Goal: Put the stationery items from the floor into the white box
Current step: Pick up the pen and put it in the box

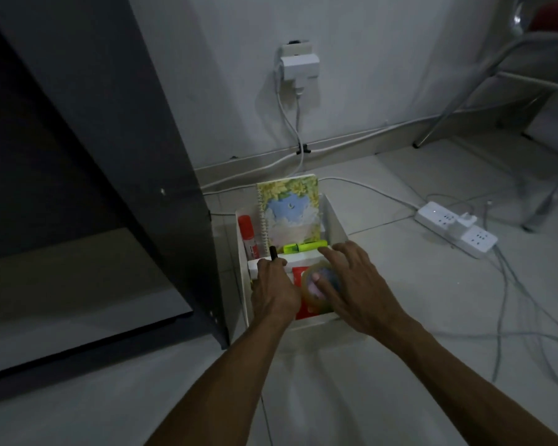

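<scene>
The white box (335, 220) stands on the floor against a dark cabinet. Inside it a spiral notebook (292, 214) with a sky picture leans upright at the back, a red glue stick (248, 235) stands at the left, and a yellow-green highlighter (305, 246) lies across the middle. A red and white pack (298, 273) lies under both hands. My left hand (273, 289) is closed around a black pen (274, 252) over the box. My right hand (351, 284) grips a clear tape roll (318, 292) inside the box.
The dark cabinet (110, 156) with a low shelf stands to the left. A white power strip (455, 228) and several loose cables (509, 300) lie on the floor at the right. A wall socket with plugs (298, 64) is behind. Metal chair legs (464, 101) stand far right.
</scene>
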